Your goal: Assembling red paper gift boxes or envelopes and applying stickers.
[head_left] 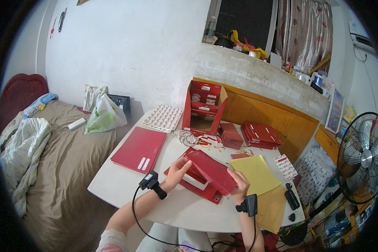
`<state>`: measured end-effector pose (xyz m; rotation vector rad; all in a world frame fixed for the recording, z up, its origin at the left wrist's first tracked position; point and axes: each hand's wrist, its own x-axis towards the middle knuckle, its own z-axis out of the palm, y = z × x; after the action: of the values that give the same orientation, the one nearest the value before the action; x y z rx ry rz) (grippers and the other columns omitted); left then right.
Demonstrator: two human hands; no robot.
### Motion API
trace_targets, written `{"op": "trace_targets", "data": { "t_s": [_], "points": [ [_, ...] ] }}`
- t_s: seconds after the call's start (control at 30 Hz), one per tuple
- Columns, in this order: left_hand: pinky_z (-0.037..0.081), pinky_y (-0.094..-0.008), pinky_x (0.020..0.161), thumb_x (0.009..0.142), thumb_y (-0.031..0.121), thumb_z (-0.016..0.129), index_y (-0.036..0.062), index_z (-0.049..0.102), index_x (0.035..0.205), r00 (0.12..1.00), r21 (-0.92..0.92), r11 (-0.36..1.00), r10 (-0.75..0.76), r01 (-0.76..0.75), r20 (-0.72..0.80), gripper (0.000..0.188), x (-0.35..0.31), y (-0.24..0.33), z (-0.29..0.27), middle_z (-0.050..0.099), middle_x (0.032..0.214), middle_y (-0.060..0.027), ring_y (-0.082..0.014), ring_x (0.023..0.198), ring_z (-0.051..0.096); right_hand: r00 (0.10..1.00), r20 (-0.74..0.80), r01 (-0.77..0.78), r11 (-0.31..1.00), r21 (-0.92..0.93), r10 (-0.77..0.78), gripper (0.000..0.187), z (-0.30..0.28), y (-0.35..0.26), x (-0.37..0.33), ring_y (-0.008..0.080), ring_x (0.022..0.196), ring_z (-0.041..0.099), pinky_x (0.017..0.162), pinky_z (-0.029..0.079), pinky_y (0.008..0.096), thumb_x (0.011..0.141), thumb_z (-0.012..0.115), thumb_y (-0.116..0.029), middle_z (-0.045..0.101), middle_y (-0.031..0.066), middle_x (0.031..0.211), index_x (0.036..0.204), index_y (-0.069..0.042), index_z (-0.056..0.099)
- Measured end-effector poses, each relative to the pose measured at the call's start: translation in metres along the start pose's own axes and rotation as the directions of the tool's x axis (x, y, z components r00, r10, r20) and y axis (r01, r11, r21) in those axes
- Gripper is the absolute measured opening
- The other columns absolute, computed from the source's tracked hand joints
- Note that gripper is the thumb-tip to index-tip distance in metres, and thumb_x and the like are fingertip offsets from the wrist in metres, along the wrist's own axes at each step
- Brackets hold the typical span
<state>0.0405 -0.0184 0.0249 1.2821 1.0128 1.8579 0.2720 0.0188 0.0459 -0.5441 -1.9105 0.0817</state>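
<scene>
Pinching a red card [216, 173], left hand [176, 171] and right hand [240, 183] sit between red sheets [139, 147] and yellow paper [257, 174].

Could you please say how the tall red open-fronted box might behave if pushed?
The tall red box is probably light for its size, as its open front shows hollow space. Its thin-edged walls may flex. Standing upright, it could tip if pushed near the top.
</scene>
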Motion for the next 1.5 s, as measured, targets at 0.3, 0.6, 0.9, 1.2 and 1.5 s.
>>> {"op": "trace_targets", "data": {
  "t_s": [0.3,0.6,0.9,1.2,1.5],
  "points": [
    [0.039,-0.0188,0.05,0.082,0.036,0.054,0.0004,0.06,0.076,0.954,0.097,0.95,-0.301,0.298,0.015,0.037,0.001,0.015,-0.009,0.057,0.067,-0.0004,-0.0044,0.055,0.049,0.998,-0.053,0.011,0.998,-0.061,-0.014,0.03,-0.003,-0.002,0.003,0.0218,0.077,0.059,0.07,0.046,0.0283,0.068,0.059,-0.004,0.06,0.0108,0.085,0.097,-0.005,0.061],
    [0.04,-0.0175,0.051,0.08,0.037,0.055,0.0045,0.059,0.071,0.826,0.363,0.847,-0.494,0.387,0.272,0.034,0.004,0.013,-0.013,0.055,0.064,-0.0002,-0.0047,0.055,0.05,0.963,-0.179,-0.172,0.97,0.169,0.202,0.018,-0.002,0.002,0.004,0.0162,0.079,0.057,0.07,0.044,0.0261,0.073,0.058,-0.006,0.061,0.0088,0.085,0.09,0.0,0.059],
    [0.038,-0.0176,0.047,0.082,0.041,0.052,0.0072,0.051,0.078,0.789,0.306,0.845,-0.525,0.438,0.32,0.034,0.001,0.019,-0.006,0.051,0.069,0.0005,-0.0047,0.056,0.047,0.882,-0.149,-0.348,0.832,0.433,0.446,0.016,-0.001,0.024,-0.004,0.015,0.076,0.057,0.07,0.044,0.026,0.07,0.063,-0.001,0.061,0.0063,0.082,0.085,-0.001,0.059],
    [0.04,-0.032,0.083,0.086,0.049,0.031,0.0036,0.054,0.089,0.875,-0.188,0.859,-0.44,0.475,0.201,0.051,0.02,-0.014,-0.029,0.057,0.092,-0.0114,-0.0189,0.092,0.051,0.843,0.163,-0.458,0.524,0.718,0.513,0.014,-0.015,0.007,0.001,0.0116,0.076,0.056,0.07,0.045,0.0248,0.074,0.059,-0.001,0.061,0.0064,0.084,0.088,0.001,0.06],
    [0.04,-0.028,0.085,0.08,0.059,0.036,0.0012,0.039,0.12,0.21,0.079,0.43,-0.583,0.899,0.785,0.07,-0.026,0.029,-0.007,0.049,0.113,-0.0094,-0.0163,0.1,0.049,0.68,0.681,-0.71,0.48,0.516,0.274,0.016,-0.005,-0.025,0.008,0.0107,0.075,0.057,0.07,0.046,0.0242,0.074,0.06,-0.003,0.062,0.007,0.085,0.089,0.001,0.06]
  ]
}}
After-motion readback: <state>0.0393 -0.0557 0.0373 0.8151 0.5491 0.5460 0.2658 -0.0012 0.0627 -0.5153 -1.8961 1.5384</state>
